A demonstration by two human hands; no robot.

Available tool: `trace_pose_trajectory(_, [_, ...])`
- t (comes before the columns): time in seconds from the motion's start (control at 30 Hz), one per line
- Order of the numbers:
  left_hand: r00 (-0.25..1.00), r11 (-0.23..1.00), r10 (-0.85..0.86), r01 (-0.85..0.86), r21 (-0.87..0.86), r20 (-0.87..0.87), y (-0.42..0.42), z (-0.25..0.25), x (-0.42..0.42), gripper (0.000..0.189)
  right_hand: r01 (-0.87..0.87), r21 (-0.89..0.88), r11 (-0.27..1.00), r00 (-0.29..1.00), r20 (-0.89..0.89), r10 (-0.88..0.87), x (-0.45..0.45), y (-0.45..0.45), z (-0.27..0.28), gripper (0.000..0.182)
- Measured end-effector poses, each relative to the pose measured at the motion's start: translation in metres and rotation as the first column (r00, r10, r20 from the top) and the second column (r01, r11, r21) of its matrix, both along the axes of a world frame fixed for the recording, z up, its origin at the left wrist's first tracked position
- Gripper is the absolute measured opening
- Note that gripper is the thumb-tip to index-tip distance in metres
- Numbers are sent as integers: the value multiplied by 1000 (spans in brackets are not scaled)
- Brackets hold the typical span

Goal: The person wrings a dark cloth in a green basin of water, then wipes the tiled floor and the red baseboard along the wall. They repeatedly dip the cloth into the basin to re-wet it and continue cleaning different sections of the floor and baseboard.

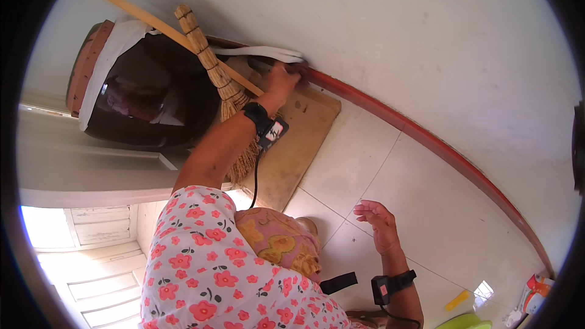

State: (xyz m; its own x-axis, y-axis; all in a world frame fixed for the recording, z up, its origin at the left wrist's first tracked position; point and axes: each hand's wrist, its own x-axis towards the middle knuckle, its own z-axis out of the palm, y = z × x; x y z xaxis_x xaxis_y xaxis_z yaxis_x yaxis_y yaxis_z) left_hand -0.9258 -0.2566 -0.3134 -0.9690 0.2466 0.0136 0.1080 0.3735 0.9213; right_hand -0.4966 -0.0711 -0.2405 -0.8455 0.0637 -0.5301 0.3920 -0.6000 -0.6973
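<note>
My left hand reaches down to the foot of the wall, its fingers at a dark purplish thing that is blurred. Whether the fingers grip it cannot be told. Just above that hand, a long white folded strip runs along the wall. A straw hand broom leans against a dark glazed jar, bristles down, partly behind my left forearm. My right hand hangs over the tiled floor with fingers apart and nothing in it.
A wooden stick slants across the jar behind the broom. Flattened cardboard lies on the tiles. A red baseboard edges the wall. At lower right are a yellow-handled thing, a green basin and a printed packet.
</note>
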Motion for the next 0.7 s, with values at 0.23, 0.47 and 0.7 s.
trace_pose_trajectory(0.23, [563,757,-628,602,254,537,47,117,108,43,12,31,999,1000,-11,-12,9,18,-4,37])
trace_pose_trajectory(0.47, [172,554,-752,689,468,637,76,88,225,54,169,102,980,977,-145,-154,-6,9,8,83])
trace_pose_trajectory(0.7, [3,464,-614,810,358,790,102,139,228,58,230,-276,933,967,-45,-252,1,1,-9,51])
